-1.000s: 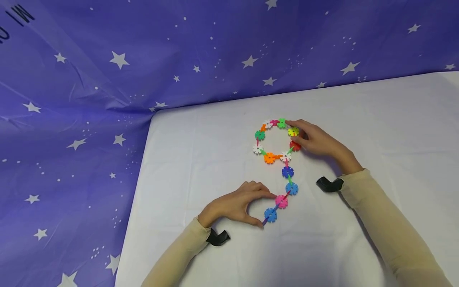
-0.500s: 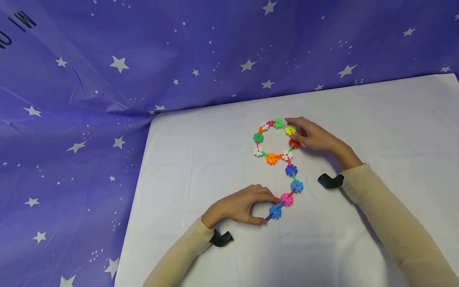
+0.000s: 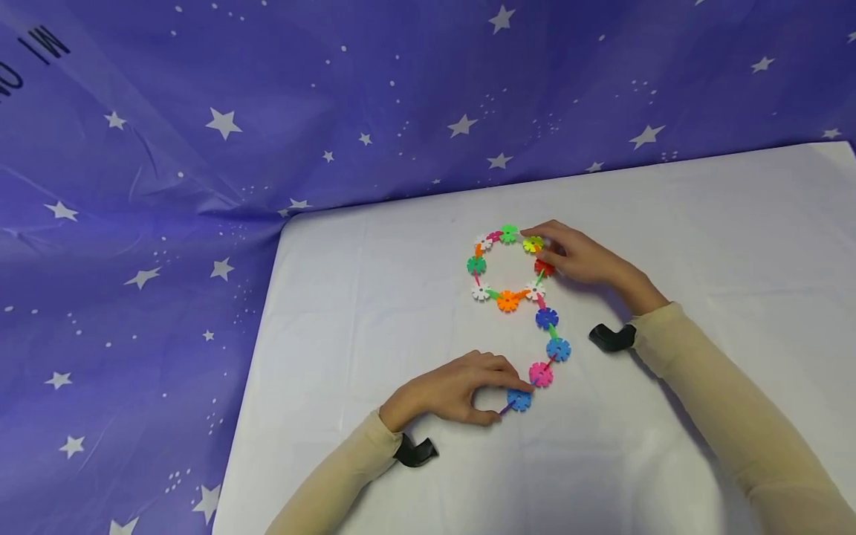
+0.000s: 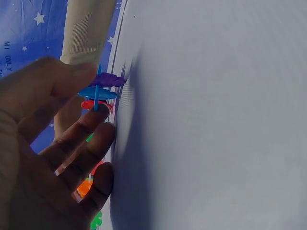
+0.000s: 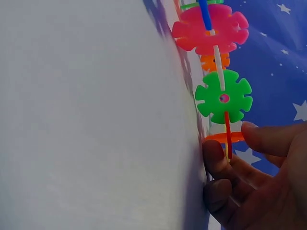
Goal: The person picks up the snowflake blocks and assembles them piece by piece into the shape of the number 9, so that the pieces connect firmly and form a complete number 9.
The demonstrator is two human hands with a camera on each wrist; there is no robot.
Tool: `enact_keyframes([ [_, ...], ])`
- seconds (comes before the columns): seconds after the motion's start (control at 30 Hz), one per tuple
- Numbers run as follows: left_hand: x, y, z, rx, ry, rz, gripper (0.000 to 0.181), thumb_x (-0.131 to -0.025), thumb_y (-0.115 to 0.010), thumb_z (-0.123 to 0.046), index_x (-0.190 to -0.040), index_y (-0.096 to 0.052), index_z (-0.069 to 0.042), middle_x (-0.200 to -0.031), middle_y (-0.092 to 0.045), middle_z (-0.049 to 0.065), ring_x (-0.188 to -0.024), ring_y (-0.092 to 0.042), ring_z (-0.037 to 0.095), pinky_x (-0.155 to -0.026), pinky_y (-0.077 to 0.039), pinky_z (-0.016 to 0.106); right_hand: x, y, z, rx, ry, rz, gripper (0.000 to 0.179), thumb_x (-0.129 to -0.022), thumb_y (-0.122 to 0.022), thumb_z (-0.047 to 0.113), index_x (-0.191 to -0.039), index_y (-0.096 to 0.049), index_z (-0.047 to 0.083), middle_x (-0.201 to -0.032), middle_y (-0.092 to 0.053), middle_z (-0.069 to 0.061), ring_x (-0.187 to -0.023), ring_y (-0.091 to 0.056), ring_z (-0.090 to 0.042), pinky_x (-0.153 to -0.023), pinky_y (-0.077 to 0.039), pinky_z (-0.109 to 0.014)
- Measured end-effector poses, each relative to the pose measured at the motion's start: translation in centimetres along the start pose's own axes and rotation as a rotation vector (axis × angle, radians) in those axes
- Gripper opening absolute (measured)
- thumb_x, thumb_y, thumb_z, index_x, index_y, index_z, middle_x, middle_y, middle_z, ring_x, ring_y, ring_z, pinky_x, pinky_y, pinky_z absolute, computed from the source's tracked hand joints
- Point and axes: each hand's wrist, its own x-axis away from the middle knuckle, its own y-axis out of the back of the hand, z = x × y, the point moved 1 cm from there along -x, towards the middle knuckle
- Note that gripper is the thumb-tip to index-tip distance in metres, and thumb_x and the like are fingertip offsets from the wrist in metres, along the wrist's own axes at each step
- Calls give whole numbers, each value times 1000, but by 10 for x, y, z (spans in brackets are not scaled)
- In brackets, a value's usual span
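A chain of slotted snowflake discs lies on the table, a loop at its far end and a curved tail toward me. My left hand (image 3: 461, 390) holds the tail's end, thumb at the purple disc (image 3: 510, 407) and index finger across the edge of the light blue disc (image 3: 519, 400). Beyond it come the pink disc (image 3: 541, 374) and dark blue disc (image 3: 547, 319). My right hand (image 3: 582, 256) pinches the loop's right side by the yellow disc (image 3: 533, 244) and red disc (image 3: 545, 267); in the right wrist view its thumb meets an orange disc (image 5: 220, 137).
The white-covered table (image 3: 374, 297) extends around the chain. A purple star-patterned cloth (image 3: 401, 89) rises behind it and along its left. Black curved pieces (image 3: 611, 338) stick out at both sleeve cuffs.
The tail has shifted right with my left hand, its index finger moving from the pink disc to the light blue one. The loop's top has moved left along with my right hand.
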Motion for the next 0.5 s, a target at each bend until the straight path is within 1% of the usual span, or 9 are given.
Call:
enact_keyframes([
  [0.07, 0, 0, 0, -1, -10, -10, 51, -86, -72, -21, -135, -59, -21, -124, -58, -6, -118, -49, 3, -100, -37, 18, -2, 1, 1, -3, -3, 11, 44, -99, -56, 8, -142, -50, 9, -131, -53, -15, -88, -49, -23, -79, -44, -35],
  [0.17, -1, 1, 1, 26, -6, -25, 51, -85, -72, -18, -135, -59, -19, -124, -59, -4, -117, -50, 5, -103, -37, 18, -6, 2, 1, -11, -8, 26, 43, -99, -56, 10, -142, -51, 10, -131, -53, -14, -90, -51, -23, -81, -45, -37],
  [0.33, -1, 3, 3, 90, 24, -24, 52, -84, -73, -14, -134, -59, -16, -124, -59, -2, -119, -50, 7, -106, -37, 18, -10, 3, 2, -16, -13, 44, 42, -100, -54, 11, -142, -52, 11, -134, -53, -14, -89, -50, -23, -80, -44, -37],
  [0.5, -2, 4, 3, 97, 26, -26, 52, -84, -73, -13, -134, -59, -15, -124, -59, -2, -117, -51, 7, -105, -38, 18, -12, 4, 3, -13, -19, 51, 42, -101, -53, 12, -143, -52, 12, -135, -53, -15, -89, -48, -23, -79, -41, -38],
])
